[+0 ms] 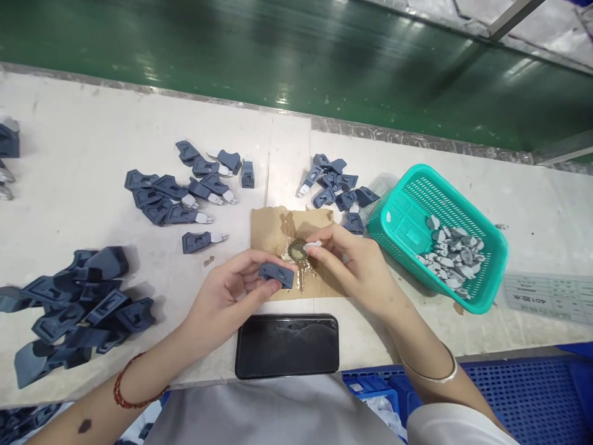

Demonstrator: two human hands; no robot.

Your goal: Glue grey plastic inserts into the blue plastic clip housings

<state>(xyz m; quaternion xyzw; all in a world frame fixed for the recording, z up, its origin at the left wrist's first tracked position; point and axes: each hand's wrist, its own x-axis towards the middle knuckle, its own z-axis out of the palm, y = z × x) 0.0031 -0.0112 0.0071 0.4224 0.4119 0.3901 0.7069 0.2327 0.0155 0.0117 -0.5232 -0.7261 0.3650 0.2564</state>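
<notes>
Gripping a dark blue-grey part [277, 276] between thumb and fingers, the left hand [245, 284] is positioned at the near-left edge of the cardboard sheet [263, 233], which is the reference for all locations below. The right hand [349, 259] pinches a small light-grey piece [312, 245] above the sheet, beside the round dish [298, 251]. This shallow dish stands on the sheet and contains a clear, yellowish liquid; wet patches surround it. To the right of the sheet, a green perforated basket [401, 225] contains loose grey and whitish pieces [456, 256], gathered toward its near-right end. Left of the sheet lie dark parts with light tips [169, 194]; farther left and nearer, a pile of dark parts [88, 303]. A black phone [287, 346] lies just on the near side.
</notes>
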